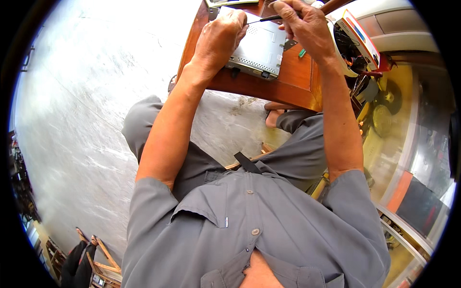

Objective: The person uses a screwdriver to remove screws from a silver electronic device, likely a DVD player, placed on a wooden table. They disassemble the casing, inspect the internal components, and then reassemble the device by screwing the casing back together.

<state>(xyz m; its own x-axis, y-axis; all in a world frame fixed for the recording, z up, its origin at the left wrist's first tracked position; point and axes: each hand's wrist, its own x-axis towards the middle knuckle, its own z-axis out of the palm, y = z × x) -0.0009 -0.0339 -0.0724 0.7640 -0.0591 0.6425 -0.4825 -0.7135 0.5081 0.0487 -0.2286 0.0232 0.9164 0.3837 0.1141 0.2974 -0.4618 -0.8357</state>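
A silver metal box [260,48] with rows of small vent holes rests on the brown wooden table [297,84]. My left hand [222,41] is closed over the box's far left part; what its fingers grip, if anything, is hidden. In my right hand [307,30] is a thin screwdriver [270,18] with a dark handle. Its shaft points left across the top of the box, and the tip comes close to my left fingers. Whether the tip touches a screw cannot be made out. A small green piece [302,53] lies on the table beside the box.
Right of the table a white bucket [337,43] holds dark wires and parts, with a white and orange carton [359,36] above it. Another flat device [233,2] shows at the far edge. My knees flank the table's near edge. A wooden stool [106,264] stands lower left.
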